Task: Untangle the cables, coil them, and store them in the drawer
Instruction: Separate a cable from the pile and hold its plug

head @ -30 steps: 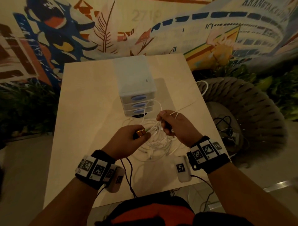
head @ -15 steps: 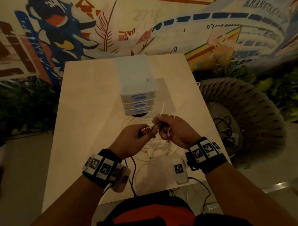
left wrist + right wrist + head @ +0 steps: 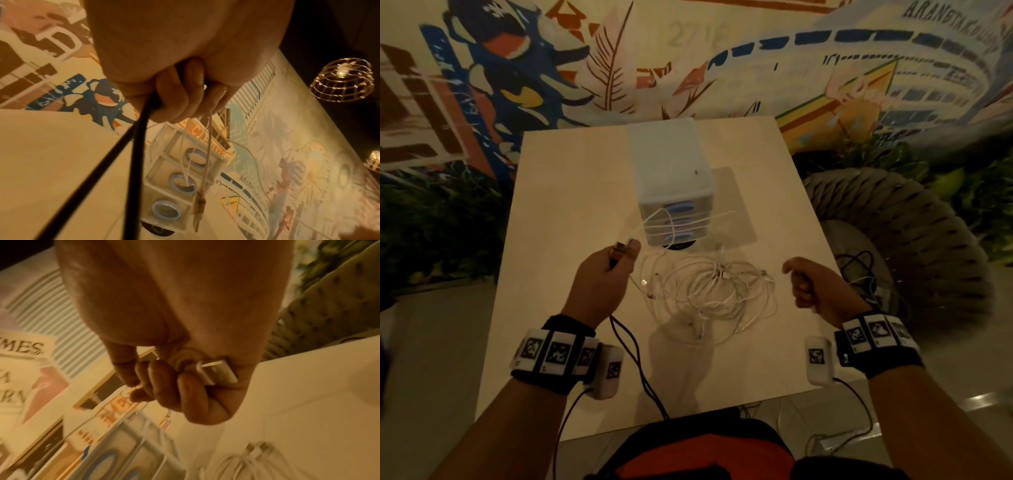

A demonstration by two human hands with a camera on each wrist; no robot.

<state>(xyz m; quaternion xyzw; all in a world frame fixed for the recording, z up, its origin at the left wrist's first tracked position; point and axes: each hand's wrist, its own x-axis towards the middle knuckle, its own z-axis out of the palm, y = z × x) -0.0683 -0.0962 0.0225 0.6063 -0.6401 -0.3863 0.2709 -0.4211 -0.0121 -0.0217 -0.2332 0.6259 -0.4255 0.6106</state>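
I hold the black cable (image 3: 633, 346) in my curled left hand (image 3: 599, 277); my right hand (image 3: 815, 291) pinches a white plug (image 3: 216, 371). White cables (image 3: 709, 291) lie tangled on the table (image 3: 558, 212); drawer unit (image 3: 671, 192) closed. Coiling and storing remain.

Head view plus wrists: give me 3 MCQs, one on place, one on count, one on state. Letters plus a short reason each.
1. Where does the tangle of white cables lie?
A. on the pale wooden table, in front of the white plastic drawer unit
B. inside a drawer
C. on the floor

2. How many blue-handled drawers does the unit show?
A. two
B. three
C. five

3. What is the left hand doing?
A. lying flat on the table
B. pulling a drawer open
C. gripping black cable and white strands

Key: 1 A, the tangle rests on the tabletop before the unit. 2 B, the left wrist view shows three blue handles. 3 C, fingers curl round the cables there.
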